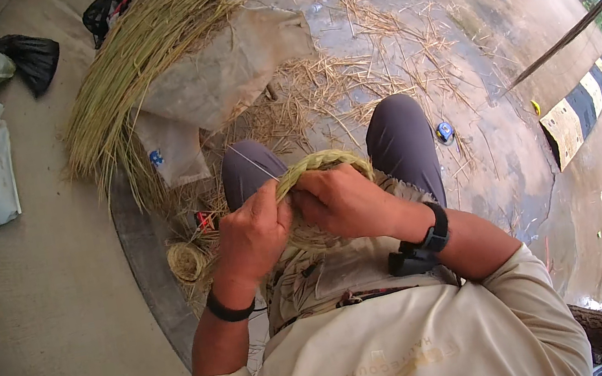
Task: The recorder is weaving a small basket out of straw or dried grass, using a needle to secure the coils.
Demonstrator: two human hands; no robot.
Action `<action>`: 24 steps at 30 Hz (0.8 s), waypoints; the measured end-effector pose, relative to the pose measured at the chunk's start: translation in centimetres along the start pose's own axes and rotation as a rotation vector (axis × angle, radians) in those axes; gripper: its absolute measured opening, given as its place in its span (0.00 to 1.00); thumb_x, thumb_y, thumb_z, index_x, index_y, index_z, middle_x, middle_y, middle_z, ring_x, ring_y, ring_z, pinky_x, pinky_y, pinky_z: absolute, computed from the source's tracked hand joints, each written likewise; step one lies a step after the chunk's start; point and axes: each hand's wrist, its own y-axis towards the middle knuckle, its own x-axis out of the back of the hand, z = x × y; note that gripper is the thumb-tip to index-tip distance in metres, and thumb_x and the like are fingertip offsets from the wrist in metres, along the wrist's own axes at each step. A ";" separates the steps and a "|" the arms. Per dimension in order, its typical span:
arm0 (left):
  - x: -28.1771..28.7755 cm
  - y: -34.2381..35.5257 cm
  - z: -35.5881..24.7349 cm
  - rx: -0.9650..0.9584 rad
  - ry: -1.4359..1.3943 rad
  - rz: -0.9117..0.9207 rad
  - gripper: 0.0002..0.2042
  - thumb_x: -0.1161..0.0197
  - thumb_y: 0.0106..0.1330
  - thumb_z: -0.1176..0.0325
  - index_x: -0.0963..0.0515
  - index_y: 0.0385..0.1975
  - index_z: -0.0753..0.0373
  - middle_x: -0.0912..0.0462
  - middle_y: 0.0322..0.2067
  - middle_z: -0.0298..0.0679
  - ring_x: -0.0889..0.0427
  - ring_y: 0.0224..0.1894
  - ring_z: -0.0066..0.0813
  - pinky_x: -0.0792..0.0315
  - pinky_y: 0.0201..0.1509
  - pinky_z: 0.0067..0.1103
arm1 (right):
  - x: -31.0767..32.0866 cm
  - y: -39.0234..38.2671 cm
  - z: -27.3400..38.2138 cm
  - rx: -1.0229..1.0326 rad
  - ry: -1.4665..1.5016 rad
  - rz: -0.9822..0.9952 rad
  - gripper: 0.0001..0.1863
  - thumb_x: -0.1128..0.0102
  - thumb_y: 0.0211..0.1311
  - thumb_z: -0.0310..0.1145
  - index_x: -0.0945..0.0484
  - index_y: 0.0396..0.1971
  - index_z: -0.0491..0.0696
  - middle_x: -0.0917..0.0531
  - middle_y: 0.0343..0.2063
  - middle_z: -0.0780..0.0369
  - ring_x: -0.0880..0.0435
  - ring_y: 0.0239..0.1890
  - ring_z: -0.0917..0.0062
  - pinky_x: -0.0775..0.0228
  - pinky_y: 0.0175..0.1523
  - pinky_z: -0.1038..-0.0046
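Beige shirt closest. Left hand pinches woven straw band at its left end; right hand grips its near edge. Band arcs just beyond right hand, between 2 knees.

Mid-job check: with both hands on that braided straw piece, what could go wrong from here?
The left hand and right hand both pinch the braided straw piece; if either slackens, it might loosen. A thin pale rod or strand juts up by the left hand and could prick a finger if stiff. Loose straw lies scattered beyond the knees, so footing there might be slippery.
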 end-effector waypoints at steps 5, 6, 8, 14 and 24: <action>0.9 0.2 0.5 -0.064 0.039 0.049 0.13 0.33 0.66 0.69 0.22 0.47 0.65 0.16 0.27 0.44 0.13 0.27 0.44 0.20 0.27 0.35 | 2.9 0.9 1.6 0.116 -0.296 -0.084 0.08 0.37 0.66 0.34 0.20 0.32 0.45 0.17 0.26 0.52 0.16 0.31 0.51 0.24 0.39 0.52; 1.0 0.1 0.4 -0.101 0.050 0.070 0.13 0.32 0.65 0.69 0.22 0.47 0.65 0.16 0.26 0.43 0.13 0.26 0.43 0.20 0.26 0.34 | 3.6 1.7 1.4 0.174 -0.332 -0.124 0.07 0.36 0.66 0.34 0.20 0.33 0.46 0.17 0.27 0.53 0.16 0.32 0.52 0.24 0.39 0.53; 0.6 0.0 -0.1 -0.155 0.072 0.089 0.14 0.32 0.63 0.69 0.22 0.47 0.65 0.18 0.24 0.41 0.14 0.24 0.42 0.21 0.25 0.33 | 3.3 3.4 1.3 0.042 -0.384 0.047 0.08 0.38 0.67 0.35 0.20 0.32 0.46 0.17 0.27 0.53 0.16 0.33 0.54 0.24 0.39 0.54; 0.9 0.5 -0.7 -0.211 0.076 0.059 0.16 0.31 0.60 0.69 0.21 0.47 0.65 0.20 0.23 0.40 0.16 0.22 0.38 0.22 0.24 0.31 | 3.2 6.1 -0.1 0.135 -0.220 0.000 0.10 0.38 0.67 0.35 0.18 0.30 0.44 0.17 0.25 0.52 0.16 0.28 0.52 0.23 0.35 0.56; 2.8 -0.4 1.3 -0.104 0.071 0.121 0.16 0.32 0.62 0.71 0.21 0.49 0.65 0.15 0.28 0.45 0.12 0.29 0.43 0.19 0.30 0.35 | 7.1 4.0 3.4 -0.291 1.261 -0.315 0.13 0.44 0.76 0.32 0.24 0.52 0.41 0.21 0.32 0.69 0.20 0.28 0.80 0.22 0.31 0.75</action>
